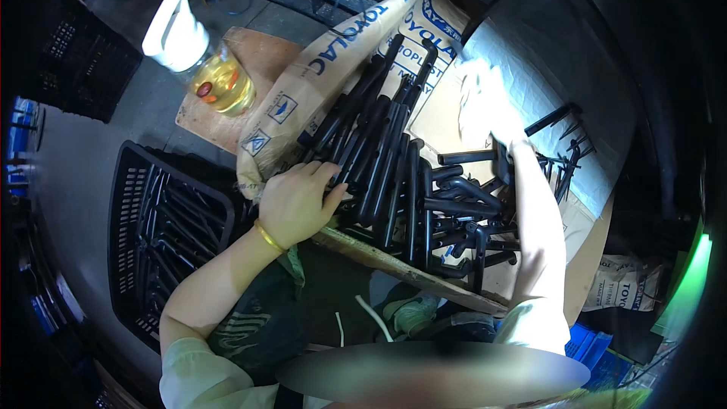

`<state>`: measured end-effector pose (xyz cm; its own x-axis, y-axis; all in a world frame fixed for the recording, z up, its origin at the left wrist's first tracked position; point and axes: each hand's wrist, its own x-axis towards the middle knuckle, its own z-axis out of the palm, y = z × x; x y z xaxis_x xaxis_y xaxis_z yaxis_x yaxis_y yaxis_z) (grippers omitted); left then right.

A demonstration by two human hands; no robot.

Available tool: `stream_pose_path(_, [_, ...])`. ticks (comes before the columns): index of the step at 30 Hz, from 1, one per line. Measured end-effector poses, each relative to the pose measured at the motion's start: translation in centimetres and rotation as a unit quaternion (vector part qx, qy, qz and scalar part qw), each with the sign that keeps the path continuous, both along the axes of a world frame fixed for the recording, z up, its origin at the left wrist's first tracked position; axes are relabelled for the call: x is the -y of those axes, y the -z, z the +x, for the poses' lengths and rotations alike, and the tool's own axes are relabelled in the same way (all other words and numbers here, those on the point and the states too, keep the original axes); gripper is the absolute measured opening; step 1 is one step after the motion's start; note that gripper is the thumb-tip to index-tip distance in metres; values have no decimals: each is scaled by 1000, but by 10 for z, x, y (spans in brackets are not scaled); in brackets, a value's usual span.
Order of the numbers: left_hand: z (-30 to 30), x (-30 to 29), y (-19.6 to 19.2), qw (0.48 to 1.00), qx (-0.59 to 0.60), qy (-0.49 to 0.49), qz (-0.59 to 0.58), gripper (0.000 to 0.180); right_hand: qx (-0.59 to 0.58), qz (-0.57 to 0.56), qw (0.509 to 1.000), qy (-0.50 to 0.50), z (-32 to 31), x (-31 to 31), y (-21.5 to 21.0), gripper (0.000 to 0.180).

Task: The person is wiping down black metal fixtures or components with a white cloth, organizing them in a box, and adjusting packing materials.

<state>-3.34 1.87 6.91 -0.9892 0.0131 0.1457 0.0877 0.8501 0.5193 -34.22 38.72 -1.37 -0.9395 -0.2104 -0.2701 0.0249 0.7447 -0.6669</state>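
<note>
My left hand [297, 203], with a gold bangle on the wrist, rests on the left edge of a pile of black bent plastic tube parts [394, 174], fingers curled over a few of them. My right hand [485, 102], in a white glove, reaches to the far right of the pile and is blurred; it is next to a black tube piece [466, 157]. Whether it grips anything is unclear. The pile lies on a board [409, 273] covered by a printed paper sack [333, 53].
A black plastic crate [144, 204] holding more black tubes stands at the left. A clear bottle of yellow liquid with a white cap [201, 60] sits on a brown board behind. More loose black parts [568, 159] lie at the right on white sheeting.
</note>
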Motion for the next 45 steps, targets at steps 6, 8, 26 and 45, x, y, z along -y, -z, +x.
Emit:
stream_pose_path(6, [6, 4, 10, 1000, -25, -10, 6, 19, 371, -30, 912, -174, 112, 10, -67, 44])
stream_pose_path(8, [5, 4, 16, 998, -57, -7, 18, 17, 369, -75, 906, -192, 115, 12, -73, 48])
stream_pose_path(26, [-11, -3, 16, 999, -30, -9, 7, 18, 17, -75, 996, -35, 24, 225, -2, 44])
stream_pose_path(45, [-22, 1, 9, 995, -91, 3, -28, 67, 21, -202, 896, -394, 185, 112, -93, 19])
